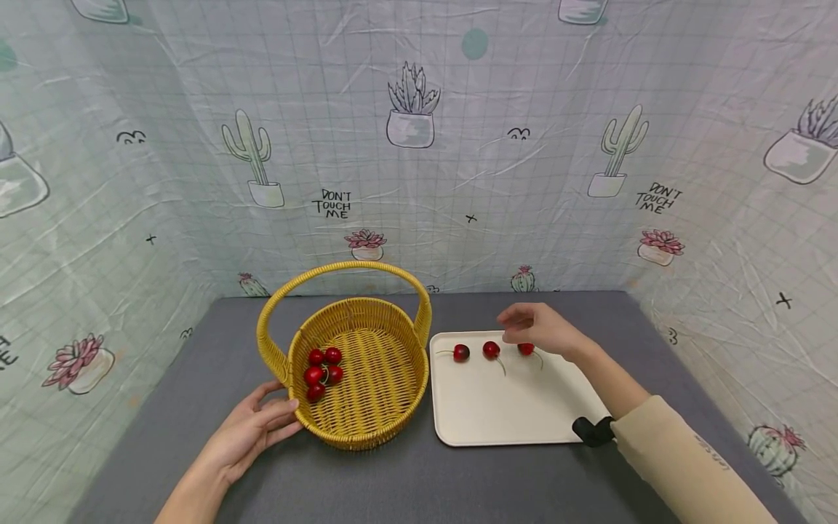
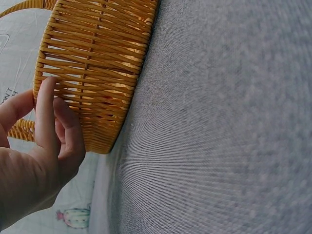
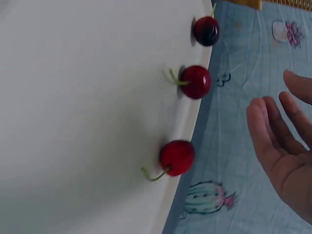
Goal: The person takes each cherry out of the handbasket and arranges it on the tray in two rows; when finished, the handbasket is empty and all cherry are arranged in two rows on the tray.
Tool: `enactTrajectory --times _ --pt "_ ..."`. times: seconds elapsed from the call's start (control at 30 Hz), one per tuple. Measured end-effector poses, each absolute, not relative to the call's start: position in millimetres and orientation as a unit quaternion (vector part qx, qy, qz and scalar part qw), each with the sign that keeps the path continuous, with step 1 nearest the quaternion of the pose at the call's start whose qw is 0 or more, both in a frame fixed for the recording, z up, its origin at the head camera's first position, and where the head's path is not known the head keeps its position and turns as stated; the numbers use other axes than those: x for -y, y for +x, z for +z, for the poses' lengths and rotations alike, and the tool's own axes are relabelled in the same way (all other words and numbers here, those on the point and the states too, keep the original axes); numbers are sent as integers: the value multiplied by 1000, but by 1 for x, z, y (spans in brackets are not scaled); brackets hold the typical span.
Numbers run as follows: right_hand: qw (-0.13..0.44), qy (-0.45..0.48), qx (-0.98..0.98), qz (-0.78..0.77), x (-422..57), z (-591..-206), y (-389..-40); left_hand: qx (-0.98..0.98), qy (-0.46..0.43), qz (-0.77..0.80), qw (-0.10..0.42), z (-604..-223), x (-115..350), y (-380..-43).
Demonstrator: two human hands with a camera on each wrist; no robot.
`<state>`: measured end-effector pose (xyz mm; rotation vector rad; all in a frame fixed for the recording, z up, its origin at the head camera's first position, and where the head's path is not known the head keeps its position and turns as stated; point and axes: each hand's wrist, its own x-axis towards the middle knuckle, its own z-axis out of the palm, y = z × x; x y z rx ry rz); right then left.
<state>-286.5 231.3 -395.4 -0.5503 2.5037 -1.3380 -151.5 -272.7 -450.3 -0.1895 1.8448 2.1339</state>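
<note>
My left hand (image 1: 252, 433) holds the left rim of a yellow wicker basket (image 1: 393, 418); in the left wrist view, its thumb meets the rim and its fingers lie against the woven outer wall (image 2: 92, 63). Several red cherries (image 1: 314, 375) sit together at the left inside the basket. On a cream tray (image 1: 497, 415) lie three stemmed cherries: a darker one (image 1: 461, 353), a middle one (image 1: 491, 350) and a right one (image 1: 526, 348). My right hand (image 1: 543, 329) hovers over the tray's far edge near the right cherry, fingers loosely bent, nothing in them.
The basket's tall arched handle (image 1: 356, 265) rises above its bowl. Basket and tray stand side by side on a grey tabletop (image 1: 366, 480). A printed cloth (image 1: 419, 189) hangs behind and along both sides. A black object (image 1: 592, 431) sits at the right sleeve's cuff.
</note>
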Motion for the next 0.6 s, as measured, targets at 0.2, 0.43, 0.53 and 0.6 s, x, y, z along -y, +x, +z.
enactTrajectory --times 0.2,0.43,0.53,0.6 --pt "141 -228 -855 -444 -206 -385 -281 -643 -64 747 157 -451 273 -151" --pt "156 -270 -847 -431 -176 -373 -273 -644 -65 747 154 -451 274 -152" --pt "169 -281 -840 -431 -166 -370 -270 -644 -65 747 153 -451 274 -152" --pt "177 -291 -836 -431 -159 -369 -269 -644 -64 747 153 -452 274 -152"
